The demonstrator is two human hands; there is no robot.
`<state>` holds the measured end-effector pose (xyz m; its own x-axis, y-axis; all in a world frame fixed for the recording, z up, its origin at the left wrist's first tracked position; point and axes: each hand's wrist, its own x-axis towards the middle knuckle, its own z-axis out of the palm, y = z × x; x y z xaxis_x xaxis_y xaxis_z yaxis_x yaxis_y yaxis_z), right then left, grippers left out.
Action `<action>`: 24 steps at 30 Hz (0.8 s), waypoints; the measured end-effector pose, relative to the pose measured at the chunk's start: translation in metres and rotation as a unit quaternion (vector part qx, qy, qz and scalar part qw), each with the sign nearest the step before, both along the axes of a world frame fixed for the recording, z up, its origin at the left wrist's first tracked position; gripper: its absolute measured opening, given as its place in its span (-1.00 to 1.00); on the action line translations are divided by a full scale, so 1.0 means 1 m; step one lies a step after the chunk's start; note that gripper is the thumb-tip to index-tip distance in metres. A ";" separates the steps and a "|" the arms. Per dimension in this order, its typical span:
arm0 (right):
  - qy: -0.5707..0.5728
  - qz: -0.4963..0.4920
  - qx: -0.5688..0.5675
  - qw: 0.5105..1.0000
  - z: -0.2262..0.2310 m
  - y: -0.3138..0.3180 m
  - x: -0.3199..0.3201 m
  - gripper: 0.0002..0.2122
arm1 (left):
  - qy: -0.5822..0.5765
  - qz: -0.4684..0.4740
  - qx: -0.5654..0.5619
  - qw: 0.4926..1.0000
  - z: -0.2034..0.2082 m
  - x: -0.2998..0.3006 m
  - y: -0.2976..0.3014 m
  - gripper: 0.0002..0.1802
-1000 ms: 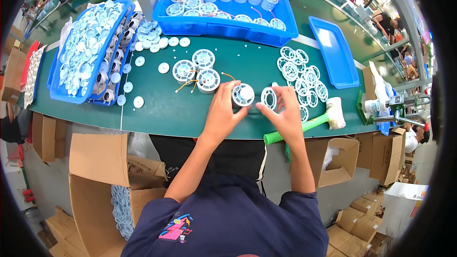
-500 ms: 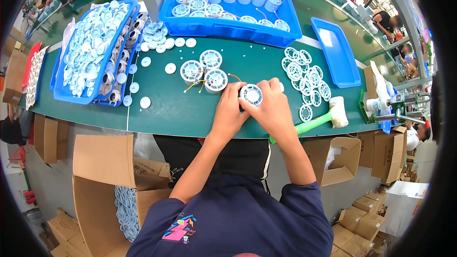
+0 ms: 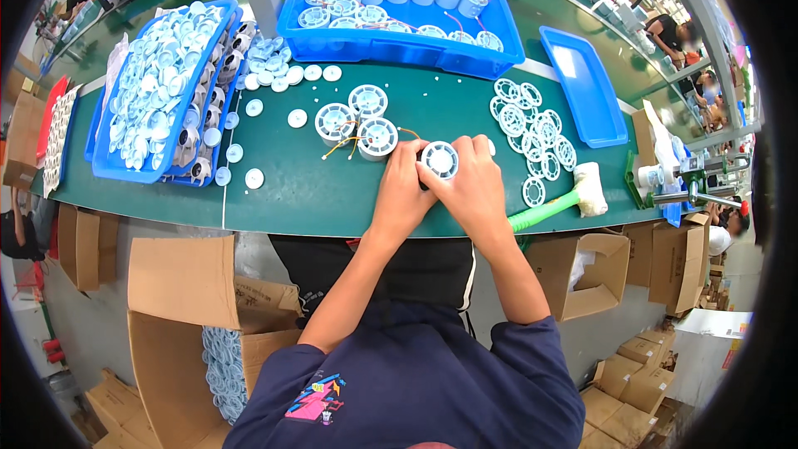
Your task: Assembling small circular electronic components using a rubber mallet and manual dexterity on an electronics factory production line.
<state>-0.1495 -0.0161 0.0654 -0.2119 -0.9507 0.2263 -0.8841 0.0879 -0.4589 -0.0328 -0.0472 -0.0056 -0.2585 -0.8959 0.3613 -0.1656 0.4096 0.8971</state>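
Observation:
Both my hands are closed around a white cylindrical housing [image 3: 440, 160] with a slotted ring on its top face, held at the near middle of the bench. My left hand [image 3: 403, 187] grips its left side, and my right hand [image 3: 471, 183] wraps the right side with the thumb at the rim. My fingers hide most of its body. Just left and beyond stand three similar housings, the nearest one [image 3: 377, 138] with thin orange wires at its side. By my right forearm lies a mallet [image 3: 590, 189] with a green handle and a whitish head.
Loose white slotted rings [image 3: 532, 129] lie to the right, before a blue tray [image 3: 582, 87]. A large blue bin [image 3: 399, 51] of wired housings stands at the back. Left is a tray [image 3: 170, 168] heaped with white caps. A clamp-like metal fixture [image 3: 694, 187] sits far right; cardboard boxes [image 3: 179, 283] stand below.
Both hands keep their hold on the housing, whose top face has tilted slightly. The mallet handle's end has become hidden behind my right forearm.

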 end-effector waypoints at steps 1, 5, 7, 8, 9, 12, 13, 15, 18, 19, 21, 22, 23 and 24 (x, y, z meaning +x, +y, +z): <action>-0.001 0.002 0.003 1.000 0.000 0.000 0.000 -0.50 | 0.000 0.000 -0.001 1.000 0.001 0.000 0.000 -0.33; 0.012 -0.001 0.001 1.000 0.001 0.000 -0.001 -0.50 | 0.015 -0.005 0.002 1.000 0.006 -0.001 0.002 -0.29; 0.056 -0.004 0.026 0.998 0.004 0.002 0.000 -0.49 | 0.023 -0.008 -0.004 1.000 0.007 0.000 0.002 -0.28; 0.056 -0.003 0.026 0.998 0.006 0.004 -0.005 -0.49 | 0.016 -0.013 -0.005 1.000 0.007 0.002 0.002 -0.28; 0.039 -0.002 0.015 0.999 0.011 0.009 -0.017 -0.48 | 0.008 -0.019 -0.006 1.000 0.006 0.003 0.002 -0.28; 0.002 -0.194 -0.004 0.981 0.022 0.026 -0.063 -0.44 | 0.010 -0.021 0.001 1.000 0.010 0.007 0.003 -0.28; 0.017 -0.272 0.035 0.962 0.017 0.037 -0.092 -0.38 | 0.009 -0.023 0.009 1.000 0.012 0.007 0.003 -0.28; 0.060 -0.355 0.138 0.923 0.016 0.066 -0.124 -0.25 | 0.012 -0.026 0.010 1.000 0.010 0.005 0.003 -0.28; 0.027 -0.410 0.206 0.888 -0.010 0.093 -0.145 -0.14 | 0.013 -0.030 0.003 0.999 0.010 0.003 0.002 -0.28; -0.024 -0.422 0.221 0.879 -0.009 0.093 -0.140 -0.12 | 0.015 -0.031 -0.004 0.999 0.010 0.004 0.003 -0.28; -0.097 -0.409 0.163 0.892 -0.012 0.096 -0.141 -0.15 | 0.012 -0.032 0.005 0.999 0.009 0.007 0.003 -0.29; -0.163 -0.402 0.131 0.892 -0.010 0.097 -0.140 -0.17 | 0.012 -0.029 0.011 0.999 0.009 0.009 0.003 -0.29; -0.051 -0.379 -0.015 0.924 -0.048 0.117 -0.166 -0.22 | 0.011 -0.037 0.020 0.999 0.012 0.005 0.003 -0.29; -0.178 -0.360 -0.086 0.912 -0.057 0.127 -0.172 -0.24 | 0.009 -0.037 0.020 0.999 0.010 0.004 0.003 -0.28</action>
<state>-0.3216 0.1113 0.0088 -0.8562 -0.4936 0.1528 -0.4174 0.4864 -0.7676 -0.0284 -0.0444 0.0049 -0.3188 -0.8886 0.3299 -0.1198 0.3830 0.9159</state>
